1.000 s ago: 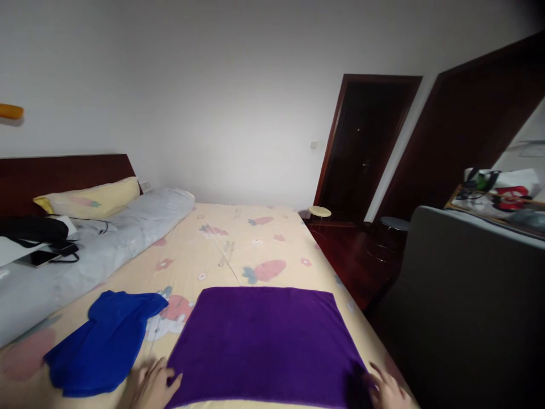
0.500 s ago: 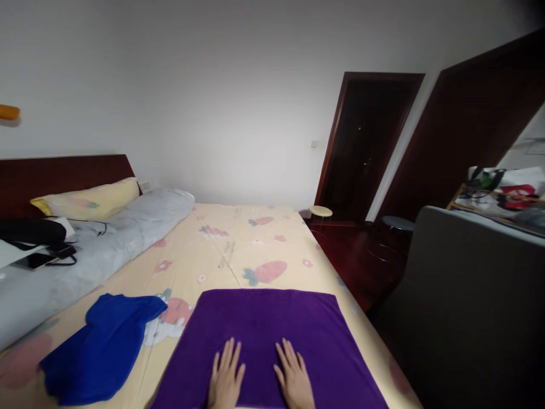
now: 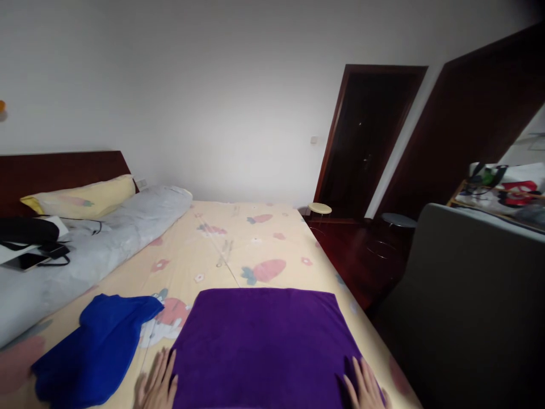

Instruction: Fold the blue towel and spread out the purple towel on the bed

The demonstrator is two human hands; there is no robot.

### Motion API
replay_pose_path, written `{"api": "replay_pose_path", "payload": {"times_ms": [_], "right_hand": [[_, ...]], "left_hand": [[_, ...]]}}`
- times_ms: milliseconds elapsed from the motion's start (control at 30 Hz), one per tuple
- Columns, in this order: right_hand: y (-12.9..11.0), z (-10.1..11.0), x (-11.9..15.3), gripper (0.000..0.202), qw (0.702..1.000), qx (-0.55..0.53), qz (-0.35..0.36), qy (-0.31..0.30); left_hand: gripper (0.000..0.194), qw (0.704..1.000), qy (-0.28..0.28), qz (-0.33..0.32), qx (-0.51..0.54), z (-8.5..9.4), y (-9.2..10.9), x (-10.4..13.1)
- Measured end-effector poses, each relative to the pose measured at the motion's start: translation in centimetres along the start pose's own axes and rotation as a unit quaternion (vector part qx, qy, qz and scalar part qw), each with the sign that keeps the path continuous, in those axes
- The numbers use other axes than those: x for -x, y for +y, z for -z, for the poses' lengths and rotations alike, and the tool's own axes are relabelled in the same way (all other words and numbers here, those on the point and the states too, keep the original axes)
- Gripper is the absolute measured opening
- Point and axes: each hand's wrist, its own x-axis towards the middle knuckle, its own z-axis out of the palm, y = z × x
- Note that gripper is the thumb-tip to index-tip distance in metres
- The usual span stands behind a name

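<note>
A purple towel lies spread out flat on the bed, its near edge close to the bottom of the view. At the towel's left edge is my left hand, open, with its fingers stretched forward. My right hand is at the right edge, also open, its fingertips on or just over the cloth. Neither hand grips anything. To the left of my left hand lies a crumpled blue cloth on the patterned sheet.
The bed sheet is cream with carrot and flower prints. A grey quilt, a yellow pillow and a phone are at the left. A dark grey panel stands beside the bed at right. Beyond are two stools, including a cream one.
Both my hands have moved apart, from the middle of the purple towel out to its left and right edges. The towel and the blue cloth stay where they were.
</note>
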Motion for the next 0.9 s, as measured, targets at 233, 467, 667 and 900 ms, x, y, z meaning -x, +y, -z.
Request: {"api": "replay_pose_path", "payload": {"times_ms": [233,467,667,900], "right_hand": [[-21.0,0.1,-5.9,0.056,0.974,-0.170,0.138,-0.065],[-19.4,-1.2,-7.4,0.056,0.979,-0.129,0.125,-0.097],[-2.3,-1.8,-6.6,0.067,0.998,-0.012,-0.040,-0.045],[-6.3,-2.2,-7.1,0.069,0.999,-0.041,-0.017,0.010]], "left_hand": [[0.056,0.977,-0.046,-0.161,0.132,0.3,17.1,-4.7],[0.052,0.975,-0.114,-0.148,0.120,-1.0,17.7,-5.9],[0.054,0.994,-0.094,-0.055,0.019,-0.6,4.2,-7.1],[0.052,0.996,-0.045,-0.070,0.016,-0.1,6.4,-7.6]]}}
